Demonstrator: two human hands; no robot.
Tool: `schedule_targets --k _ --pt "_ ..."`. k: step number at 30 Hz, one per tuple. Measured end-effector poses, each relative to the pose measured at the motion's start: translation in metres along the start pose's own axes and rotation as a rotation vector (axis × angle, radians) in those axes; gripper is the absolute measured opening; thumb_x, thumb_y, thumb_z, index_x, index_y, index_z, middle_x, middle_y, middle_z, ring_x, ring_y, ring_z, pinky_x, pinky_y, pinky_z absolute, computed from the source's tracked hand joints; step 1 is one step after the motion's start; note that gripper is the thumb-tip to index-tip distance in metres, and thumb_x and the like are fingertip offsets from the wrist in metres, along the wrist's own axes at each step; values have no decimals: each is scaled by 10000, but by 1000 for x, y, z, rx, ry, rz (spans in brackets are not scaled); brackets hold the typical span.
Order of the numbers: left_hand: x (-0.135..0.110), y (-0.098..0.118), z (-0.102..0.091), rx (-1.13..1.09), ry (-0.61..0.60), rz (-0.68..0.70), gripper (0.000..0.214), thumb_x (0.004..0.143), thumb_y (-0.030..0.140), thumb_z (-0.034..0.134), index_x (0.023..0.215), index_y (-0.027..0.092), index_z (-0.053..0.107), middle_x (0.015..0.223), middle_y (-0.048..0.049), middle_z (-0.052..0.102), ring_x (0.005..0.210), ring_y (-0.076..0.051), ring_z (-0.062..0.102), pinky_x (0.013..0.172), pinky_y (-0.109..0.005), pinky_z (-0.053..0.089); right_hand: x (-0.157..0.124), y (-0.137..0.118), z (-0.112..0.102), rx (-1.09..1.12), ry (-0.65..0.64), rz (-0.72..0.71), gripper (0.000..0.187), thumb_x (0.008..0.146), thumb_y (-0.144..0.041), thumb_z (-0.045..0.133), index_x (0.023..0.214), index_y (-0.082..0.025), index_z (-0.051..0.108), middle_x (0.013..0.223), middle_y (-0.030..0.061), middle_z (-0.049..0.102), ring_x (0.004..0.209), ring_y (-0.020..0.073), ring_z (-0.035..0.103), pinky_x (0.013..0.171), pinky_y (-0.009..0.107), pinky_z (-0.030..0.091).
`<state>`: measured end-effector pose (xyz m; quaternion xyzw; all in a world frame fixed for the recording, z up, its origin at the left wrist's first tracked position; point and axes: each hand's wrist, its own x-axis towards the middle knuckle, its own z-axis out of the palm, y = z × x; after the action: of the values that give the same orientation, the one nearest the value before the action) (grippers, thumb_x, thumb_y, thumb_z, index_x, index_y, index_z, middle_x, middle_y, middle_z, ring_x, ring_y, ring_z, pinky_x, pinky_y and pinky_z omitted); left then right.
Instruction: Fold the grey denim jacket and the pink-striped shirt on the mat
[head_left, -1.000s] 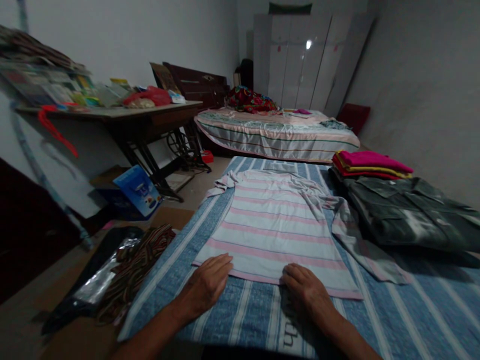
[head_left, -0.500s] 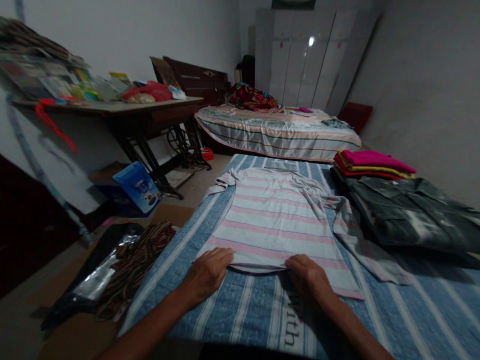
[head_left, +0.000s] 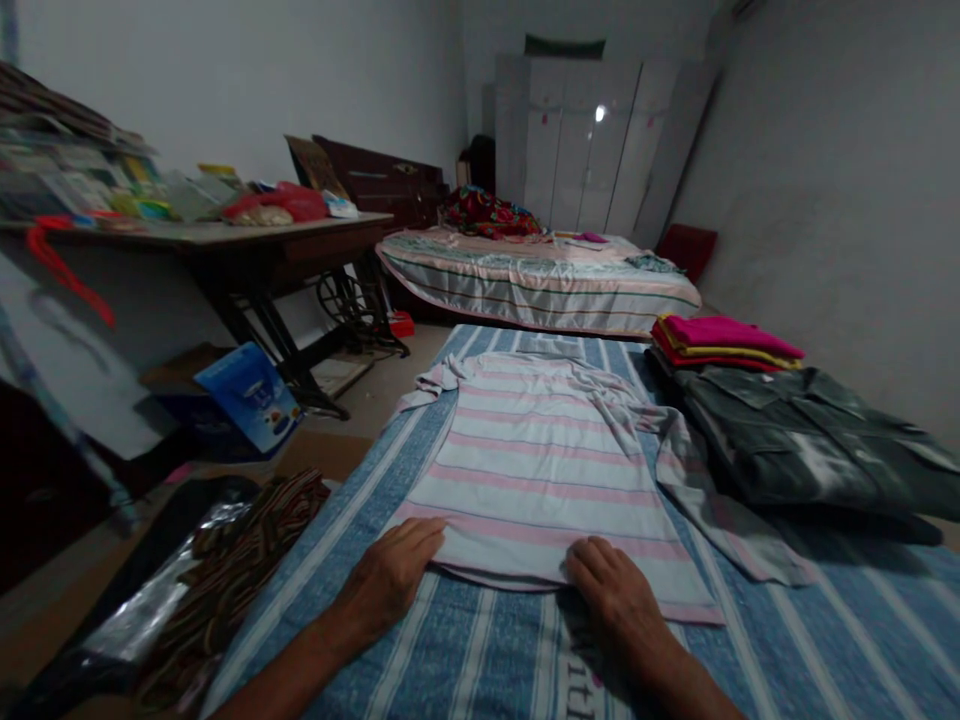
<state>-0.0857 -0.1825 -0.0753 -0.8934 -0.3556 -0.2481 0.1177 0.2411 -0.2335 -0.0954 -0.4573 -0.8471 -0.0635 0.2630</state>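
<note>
The striped shirt (head_left: 540, 470) lies flat on the bed (head_left: 862, 620), long axis running away from the person — left hand (head_left: 386, 580) and right hand (head_left: 611, 595) pinch its near hem, equally close.

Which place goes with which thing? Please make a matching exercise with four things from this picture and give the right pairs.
Things:
1. striped shirt
2. folded pink cloth
3. dark green jacket
4. blue box

Places:
A. on the floor beside the dark table
B. on top of a small stack, at the far right of the blue bedcover
C. flat in the middle, its near hem under the left hand and right hand
D. spread at the right, in front of the stack

Pairs: 1-C, 2-B, 3-D, 4-A
</note>
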Motion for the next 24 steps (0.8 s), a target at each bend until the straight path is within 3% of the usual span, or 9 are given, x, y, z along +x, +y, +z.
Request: schedule_targets --k 4,10,17,24 --pt "-9 -7 2 132 48 -21 378 871 47 318 982 164 660 1065 -92 676 1019 -184 599 881 -350 502 1 4 0 -65 94 -67 240 822 -44 450 981 -178 570 1029 94 586 975 230 507 780 325 437" --pt "-19 -19 -2 253 73 -65 345 879 77 342 938 174 668 1048 -99 685 991 -206 613 849 -360 495 -18 14 12 -167 221 26 371 750 -7 422 1056 -161 563 1094 122 593 1058 267 505 849 390 435" --pt "-19 -30 -10 287 94 -43 403 807 8 327 954 185 657 1016 -82 697 940 -203 632 836 -356 493 -29 31 11 -251 190 17 427 691 -19 451 1072 -179 558 1073 89 625 1027 240 535 851 352 445" --pt "-22 -41 -16 251 91 -34 401 811 48 345 993 227 654 1013 -49 704 933 -188 641 859 -348 492 -40 39 10 -251 131 25 449 709 -33 452 1113 -203 551 1098 75 630 1051 234 544 870 351 440"
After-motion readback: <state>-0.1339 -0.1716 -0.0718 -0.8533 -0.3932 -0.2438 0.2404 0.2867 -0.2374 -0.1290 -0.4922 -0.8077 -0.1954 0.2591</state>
